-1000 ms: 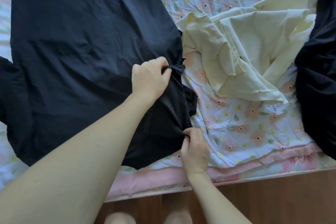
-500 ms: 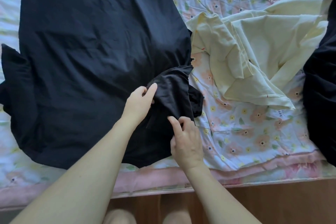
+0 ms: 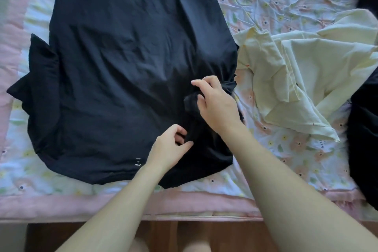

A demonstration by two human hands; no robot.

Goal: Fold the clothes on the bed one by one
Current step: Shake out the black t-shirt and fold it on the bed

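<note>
Near the right-hand edge of the large black soft-knit T-shirt (image 3: 126, 63), both hands work at its bunched right sleeve (image 3: 192, 102). The right hand (image 3: 214, 102), farther up the bed, has its fingers curled into the gathered sleeve cloth and pinches it; the left hand (image 3: 169, 147), closer to the bed's near edge, is loosely curled with fingertips on a fold just below, though whether it truly nips the cloth I cannot tell. The shirt lies flat and face down or up (unclear), its long axis running away from the person, hem far, shoulders near, so the body of it spreads to the left of and beyond the hands. My judgement: the sleeve is to be laid inward across the body, leftward, and the right hand is the better placed to carry it. The opposite sleeve (image 3: 38, 80) sticks out at the far left, well apart. Just to the right, a rumpled pale yellow cotton garment (image 3: 302, 80) lies nearly touching the shirt's edge, out of the fold's path. Another dark garment (image 3: 366, 129) sits at the right margin. All rest on the floral quilted bed (image 3: 286, 2) with pink border.
</note>
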